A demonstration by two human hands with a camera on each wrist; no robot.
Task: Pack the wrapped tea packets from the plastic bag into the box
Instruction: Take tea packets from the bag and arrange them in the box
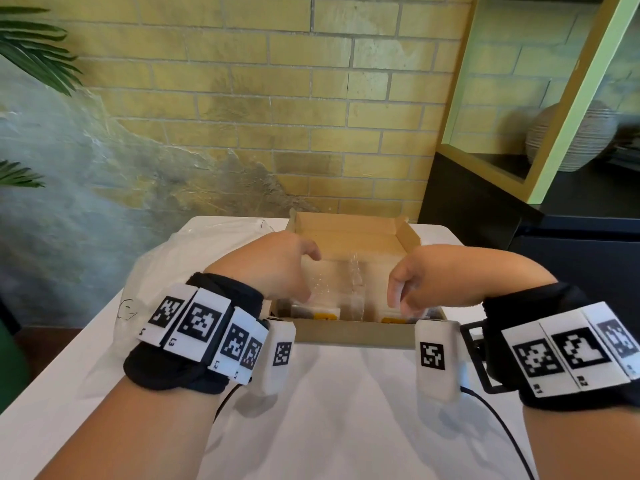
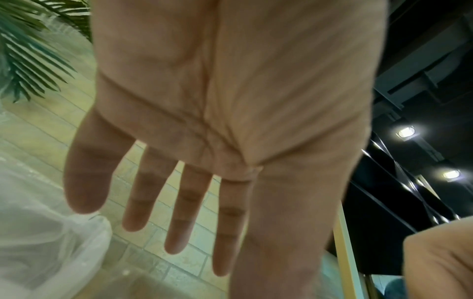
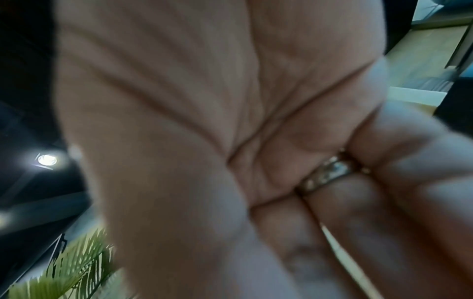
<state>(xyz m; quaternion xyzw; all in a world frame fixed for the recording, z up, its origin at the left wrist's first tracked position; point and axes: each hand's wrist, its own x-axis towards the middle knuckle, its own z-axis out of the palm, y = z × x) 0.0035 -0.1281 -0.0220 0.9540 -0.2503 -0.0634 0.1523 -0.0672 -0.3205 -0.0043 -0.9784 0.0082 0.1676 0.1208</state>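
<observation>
Left hand: the left hand (image 1: 277, 263) hangs over the near-left part of the box (image 1: 408, 233); the left wrist view shows its fingers (image 2: 179, 210) straight and spread, holding nothing.
Right hand: the right hand (image 1: 433, 278) hangs over the near-right part of the box with fingers drooping; in the blurred right wrist view the fingers (image 3: 358, 212) lie together and a ring (image 3: 330, 174) shows. Nothing appears to be held.
Tea packets: the wrapped tea packets (image 1: 315, 311) lie in the box just below and between the two hands, clear wrap glinting, yellow labels at the near wall.
Plastic bag: the plastic bag (image 1: 194, 247) lies crumpled just outside the left hand, touching the box's left side. Whether packets remain in it cannot be told.
Step in hand: probably settling the packets already in the box.
Doing it well: press with flat fingers, not fingertips, so the slippery wrap does not skid; nudge the packets toward the near wall to leave room beyond the hands.
Risk: a packet riding up over its neighbour and standing proud of the rim.
</observation>
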